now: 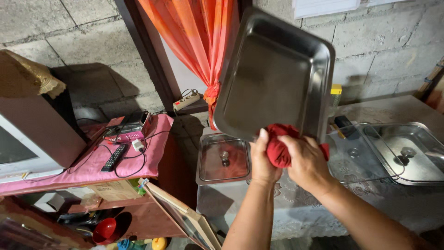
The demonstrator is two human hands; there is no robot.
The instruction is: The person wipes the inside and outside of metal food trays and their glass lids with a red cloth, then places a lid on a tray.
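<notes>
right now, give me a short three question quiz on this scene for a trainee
1. True or false: the steel tray is lifted off the table.
2. What do both hands grip against the tray's lower edge?
3. The glass lid lies: A) left of the hands, B) on the television, C) on the floor.

Key:
1. True.
2. A red cloth, held by left hand and right hand.
3. A.
</notes>
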